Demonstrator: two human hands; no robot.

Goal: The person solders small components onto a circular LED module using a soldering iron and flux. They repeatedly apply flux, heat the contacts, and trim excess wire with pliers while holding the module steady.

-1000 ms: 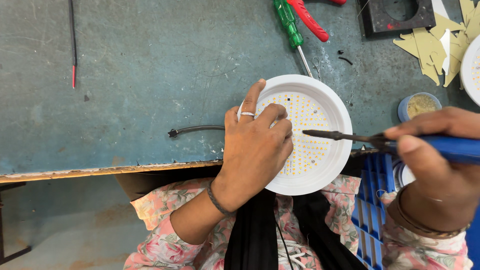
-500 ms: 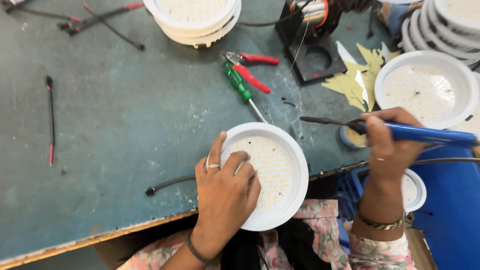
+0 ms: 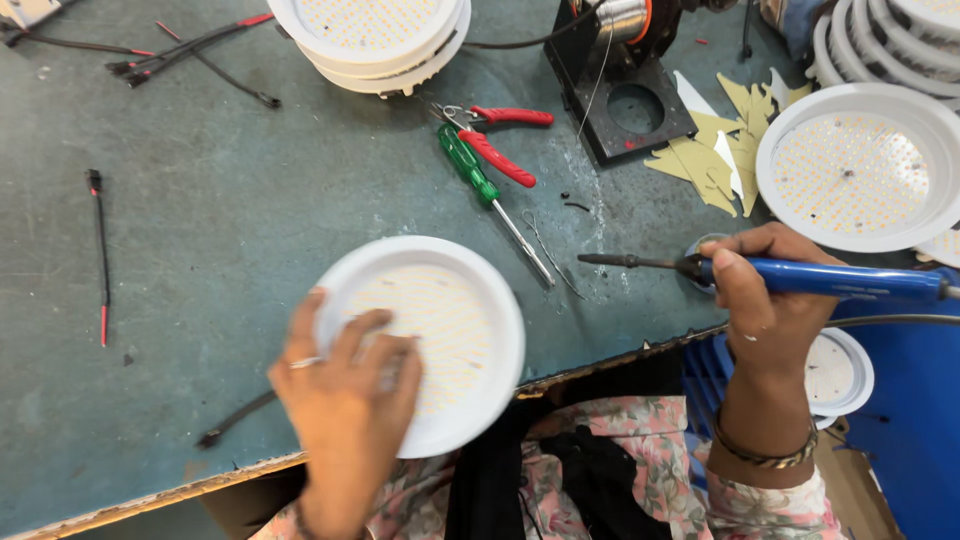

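Note:
A round white LED light panel (image 3: 450,300) with a grid of small yellow dots lies on the grey-green bench near its front edge. My left hand (image 3: 345,400) rests on its lower left part, fingers spread over the dotted face, blurred by motion. My right hand (image 3: 765,310) grips a blue-handled soldering iron (image 3: 830,280). Its dark tip (image 3: 600,259) points left, held clear of the panel to the right of it.
A green screwdriver (image 3: 480,180) and red-handled pliers (image 3: 500,140) lie behind the panel. A black solder stand (image 3: 625,85), yellow paper scraps (image 3: 715,150), more white panels (image 3: 850,170) and a stack (image 3: 370,35) sit farther back. Loose wires (image 3: 100,250) lie left.
The view has shifted, so more of the bench shows. My left hand slid toward the panel's lower left. The soldering iron tip has drawn off the panel to the right.

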